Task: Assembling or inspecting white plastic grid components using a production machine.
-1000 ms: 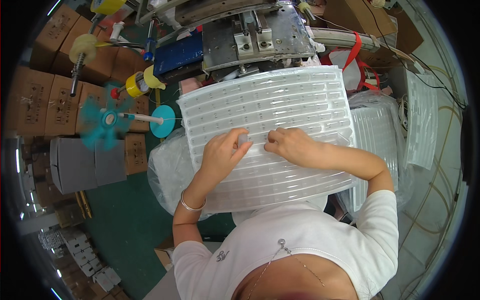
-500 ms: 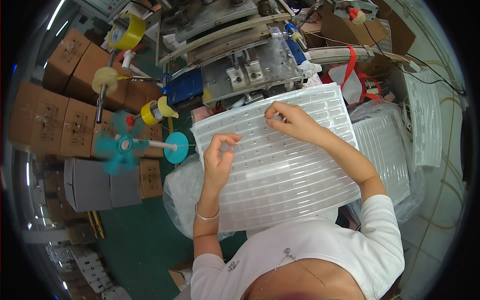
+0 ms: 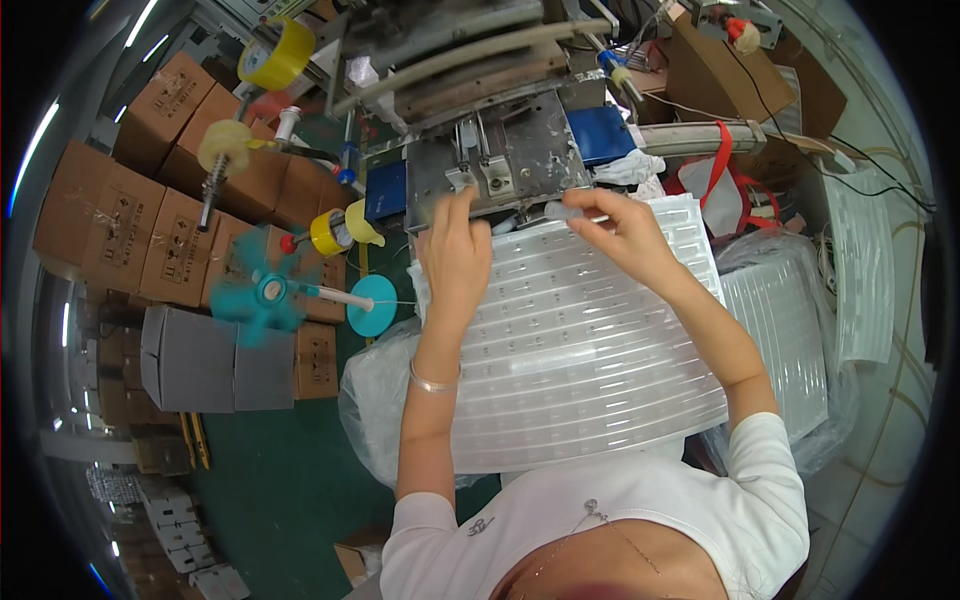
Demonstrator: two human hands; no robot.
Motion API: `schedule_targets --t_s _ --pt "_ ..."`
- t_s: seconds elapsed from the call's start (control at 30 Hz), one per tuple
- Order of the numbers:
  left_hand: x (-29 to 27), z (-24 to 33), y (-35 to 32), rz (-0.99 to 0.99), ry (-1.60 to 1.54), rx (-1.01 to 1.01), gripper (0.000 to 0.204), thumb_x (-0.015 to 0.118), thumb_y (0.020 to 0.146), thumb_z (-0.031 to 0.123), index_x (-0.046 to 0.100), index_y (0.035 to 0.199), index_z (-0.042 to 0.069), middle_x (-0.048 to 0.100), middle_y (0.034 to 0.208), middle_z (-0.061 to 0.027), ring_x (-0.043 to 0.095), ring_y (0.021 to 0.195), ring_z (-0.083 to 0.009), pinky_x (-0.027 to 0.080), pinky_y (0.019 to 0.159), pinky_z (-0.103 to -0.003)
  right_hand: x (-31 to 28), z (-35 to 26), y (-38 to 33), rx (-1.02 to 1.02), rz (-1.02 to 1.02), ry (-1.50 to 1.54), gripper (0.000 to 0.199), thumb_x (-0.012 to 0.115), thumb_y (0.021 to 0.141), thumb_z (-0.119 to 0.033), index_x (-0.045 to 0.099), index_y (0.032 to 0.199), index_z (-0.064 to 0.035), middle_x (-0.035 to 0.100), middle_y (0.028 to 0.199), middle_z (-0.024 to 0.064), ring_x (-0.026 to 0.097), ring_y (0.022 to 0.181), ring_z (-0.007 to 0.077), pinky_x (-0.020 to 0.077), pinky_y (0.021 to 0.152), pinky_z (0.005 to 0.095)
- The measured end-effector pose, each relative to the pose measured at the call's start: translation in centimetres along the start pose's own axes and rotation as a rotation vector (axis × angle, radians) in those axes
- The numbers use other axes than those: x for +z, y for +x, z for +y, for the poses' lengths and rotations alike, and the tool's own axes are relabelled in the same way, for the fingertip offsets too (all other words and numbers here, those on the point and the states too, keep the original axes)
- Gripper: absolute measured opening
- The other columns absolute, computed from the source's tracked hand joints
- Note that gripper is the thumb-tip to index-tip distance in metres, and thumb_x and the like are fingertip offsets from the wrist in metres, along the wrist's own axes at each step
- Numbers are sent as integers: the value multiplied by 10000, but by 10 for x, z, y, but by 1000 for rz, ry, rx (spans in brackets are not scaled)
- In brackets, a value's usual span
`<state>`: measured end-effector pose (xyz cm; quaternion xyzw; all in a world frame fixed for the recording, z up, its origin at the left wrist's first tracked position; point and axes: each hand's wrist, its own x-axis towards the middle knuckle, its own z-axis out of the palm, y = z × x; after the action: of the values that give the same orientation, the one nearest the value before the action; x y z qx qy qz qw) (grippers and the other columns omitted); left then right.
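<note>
My right hand (image 3: pixel 625 238) pinches a small clear plastic piece (image 3: pixel 562 210) at the front edge of the machine's metal plate (image 3: pixel 545 140). Over on the left, my left hand (image 3: pixel 455 262) reaches to the same edge, its fingertips at a small metal clamp block (image 3: pixel 462 180). Motion smears those fingers, and whether they hold anything cannot be made out. Beneath both forearms lies a large translucent ribbed plastic tray (image 3: pixel 560 390), with rows of small clear pieces in its far channels.
A blue pad (image 3: pixel 600 135) flanks the metal plate on its right. Yellow tape rolls (image 3: pixel 277 55) and a spinning teal fan (image 3: pixel 268 290) stand at left, before stacked cartons (image 3: pixel 100 215). More ribbed trays (image 3: pixel 775 330) in clear film lie at right, near a red-handled bag (image 3: pixel 715 185).
Both hands have moved forward from above the tray to the machine's front edge. A clear piece now shows in my right fingers. The view has shifted slightly.
</note>
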<state>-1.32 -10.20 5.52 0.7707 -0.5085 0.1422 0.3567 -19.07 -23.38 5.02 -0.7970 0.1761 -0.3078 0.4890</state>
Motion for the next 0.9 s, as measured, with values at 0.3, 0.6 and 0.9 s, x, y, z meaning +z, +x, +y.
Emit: schedule_targets --t_s 0.3,0.6,0.9 --pt "25 4 74 -65 237 203 278 633 809 246 626 1064 134 590 807 -105 616 629 -299 502 566 -382 10 4 66 -420 375 -460 278 683 784 -88 622 1053 -55 655 967 101 646 813 234 524 690 295" --pt "-50 26 -53 -329 -103 139 314 689 754 120 632 1062 107 604 843 -69 600 660 -250 480 607 -332 23 32 112 -355 319 -771 228 617 821 -208 628 1014 -87 647 926 93 620 818 300 509 682 400" --pt "-33 10 -127 -747 180 380 285 673 749 152 538 988 72 544 771 -63 584 592 -246 438 520 -341 1 0 3 -191 -137 -442 342 628 798 -127 583 1135 -89 624 1010 73 628 794 262 508 686 338"
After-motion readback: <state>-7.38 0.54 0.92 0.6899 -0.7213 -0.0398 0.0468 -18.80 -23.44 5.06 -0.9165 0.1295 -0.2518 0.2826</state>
